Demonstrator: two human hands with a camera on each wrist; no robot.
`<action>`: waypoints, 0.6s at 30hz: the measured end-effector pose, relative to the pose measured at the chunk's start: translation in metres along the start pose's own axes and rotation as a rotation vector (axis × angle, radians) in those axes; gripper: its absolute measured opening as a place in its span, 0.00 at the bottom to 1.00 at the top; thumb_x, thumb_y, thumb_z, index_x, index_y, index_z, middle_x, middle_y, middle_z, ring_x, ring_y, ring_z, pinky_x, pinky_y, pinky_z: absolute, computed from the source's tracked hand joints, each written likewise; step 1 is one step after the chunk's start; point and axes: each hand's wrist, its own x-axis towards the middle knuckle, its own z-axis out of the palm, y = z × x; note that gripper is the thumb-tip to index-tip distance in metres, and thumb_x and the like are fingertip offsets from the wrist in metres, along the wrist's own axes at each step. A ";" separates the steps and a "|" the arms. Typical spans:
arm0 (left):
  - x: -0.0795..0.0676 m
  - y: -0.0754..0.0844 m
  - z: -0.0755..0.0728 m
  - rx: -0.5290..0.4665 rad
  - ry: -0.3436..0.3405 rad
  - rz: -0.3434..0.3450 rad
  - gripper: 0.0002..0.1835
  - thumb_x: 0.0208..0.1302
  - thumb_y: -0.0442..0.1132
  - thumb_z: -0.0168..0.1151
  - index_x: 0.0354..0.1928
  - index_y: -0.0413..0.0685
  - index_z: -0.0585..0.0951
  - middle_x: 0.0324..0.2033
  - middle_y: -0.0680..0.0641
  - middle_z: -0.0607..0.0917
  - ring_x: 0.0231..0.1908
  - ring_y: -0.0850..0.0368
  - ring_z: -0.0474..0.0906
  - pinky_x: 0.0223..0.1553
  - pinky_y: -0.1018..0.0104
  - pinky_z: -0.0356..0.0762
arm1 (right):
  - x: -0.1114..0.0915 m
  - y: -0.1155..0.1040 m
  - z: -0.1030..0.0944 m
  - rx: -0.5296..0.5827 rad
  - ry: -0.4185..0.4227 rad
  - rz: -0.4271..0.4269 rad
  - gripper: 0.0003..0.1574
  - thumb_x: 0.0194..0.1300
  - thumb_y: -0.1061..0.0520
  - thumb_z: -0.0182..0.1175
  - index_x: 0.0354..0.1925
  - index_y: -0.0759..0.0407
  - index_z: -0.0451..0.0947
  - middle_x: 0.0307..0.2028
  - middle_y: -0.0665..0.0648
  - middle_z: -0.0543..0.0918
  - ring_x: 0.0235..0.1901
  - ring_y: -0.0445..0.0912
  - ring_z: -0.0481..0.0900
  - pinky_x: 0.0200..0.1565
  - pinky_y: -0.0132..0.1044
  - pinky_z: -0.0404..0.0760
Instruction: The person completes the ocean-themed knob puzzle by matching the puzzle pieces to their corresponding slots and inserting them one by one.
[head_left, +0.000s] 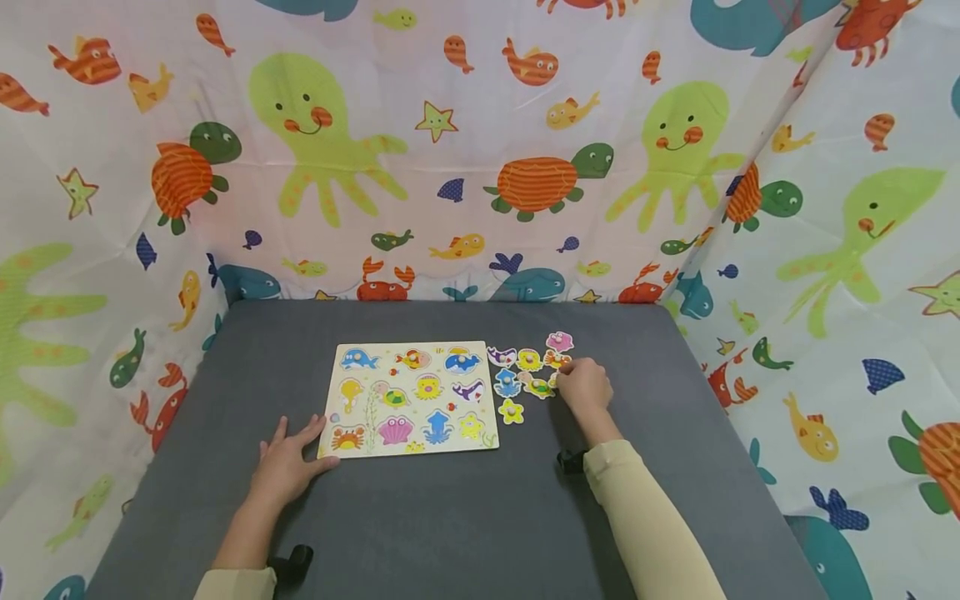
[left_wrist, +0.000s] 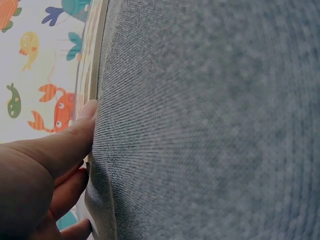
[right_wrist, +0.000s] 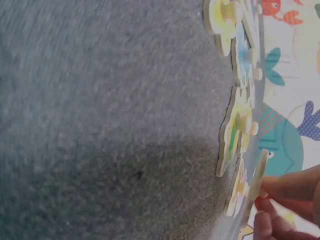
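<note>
A wooden puzzle board (head_left: 382,350) printed with sea animals lies on the grey table. My left hand (head_left: 283,467) rests at its lower left corner, thumb and fingers spread against the edge; the left wrist view shows the thumb (left_wrist: 65,145) touching the board's side. My right hand (head_left: 587,387) pinches a thin puzzle piece (right_wrist: 256,182), tilted nearly edge-on; its picture is hidden. Near that hand lie loose knobbed pieces: a turtle (head_left: 538,387), a crab (head_left: 557,359), a pink shell (head_left: 559,341), a blue squid (head_left: 507,382) and a yellow starfish (head_left: 512,412).
A yellow octopus piece (head_left: 528,360) and a purple whale piece (head_left: 502,357) also lie right of the board. An orange fish (head_left: 412,358) and a blue whale (head_left: 461,362) with knobs sit in the board. Printed curtains (head_left: 465,225) surround the grey table (head_left: 450,525).
</note>
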 end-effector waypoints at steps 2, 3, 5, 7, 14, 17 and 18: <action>0.000 0.000 0.000 0.003 0.000 -0.002 0.50 0.57 0.54 0.74 0.77 0.49 0.60 0.76 0.40 0.59 0.78 0.29 0.32 0.71 0.24 0.27 | -0.001 -0.002 0.000 0.007 -0.003 -0.023 0.12 0.61 0.53 0.64 0.41 0.51 0.91 0.42 0.56 0.90 0.41 0.59 0.86 0.41 0.57 0.83; 0.000 0.000 0.000 0.003 0.001 0.000 0.50 0.57 0.54 0.75 0.77 0.49 0.60 0.76 0.39 0.59 0.77 0.29 0.32 0.71 0.24 0.27 | -0.001 -0.003 0.001 0.014 -0.008 -0.043 0.13 0.61 0.53 0.64 0.42 0.51 0.91 0.42 0.56 0.90 0.42 0.58 0.86 0.42 0.57 0.83; -0.001 -0.001 0.000 0.001 0.002 -0.001 0.50 0.57 0.53 0.75 0.77 0.49 0.60 0.76 0.40 0.59 0.77 0.29 0.33 0.71 0.24 0.27 | -0.001 -0.005 0.002 0.031 -0.014 -0.093 0.12 0.62 0.52 0.65 0.42 0.51 0.91 0.43 0.55 0.91 0.42 0.57 0.86 0.43 0.55 0.83; -0.001 -0.001 0.000 0.001 0.001 -0.003 0.50 0.57 0.53 0.75 0.77 0.49 0.60 0.76 0.40 0.59 0.78 0.29 0.33 0.71 0.24 0.28 | -0.002 -0.007 0.004 0.058 -0.019 -0.142 0.12 0.63 0.53 0.66 0.43 0.52 0.91 0.43 0.55 0.91 0.44 0.55 0.87 0.45 0.54 0.83; -0.001 0.000 -0.001 -0.007 0.004 -0.005 0.51 0.56 0.54 0.75 0.77 0.49 0.60 0.76 0.40 0.58 0.78 0.30 0.32 0.70 0.24 0.27 | -0.009 -0.018 0.006 0.147 -0.011 -0.241 0.10 0.61 0.54 0.70 0.41 0.53 0.92 0.42 0.53 0.91 0.45 0.53 0.88 0.47 0.52 0.84; -0.001 0.001 0.000 -0.004 0.002 -0.010 0.51 0.56 0.54 0.75 0.78 0.50 0.60 0.76 0.40 0.58 0.78 0.30 0.32 0.71 0.24 0.27 | -0.011 -0.021 0.007 0.139 -0.005 -0.276 0.10 0.60 0.55 0.71 0.41 0.53 0.92 0.42 0.54 0.91 0.44 0.53 0.88 0.46 0.52 0.84; 0.000 0.001 0.000 -0.004 0.002 -0.012 0.51 0.56 0.54 0.75 0.78 0.50 0.60 0.76 0.40 0.58 0.78 0.30 0.32 0.71 0.24 0.27 | -0.012 -0.022 0.008 0.133 -0.002 -0.292 0.10 0.60 0.55 0.71 0.41 0.54 0.92 0.41 0.55 0.91 0.43 0.53 0.88 0.46 0.52 0.84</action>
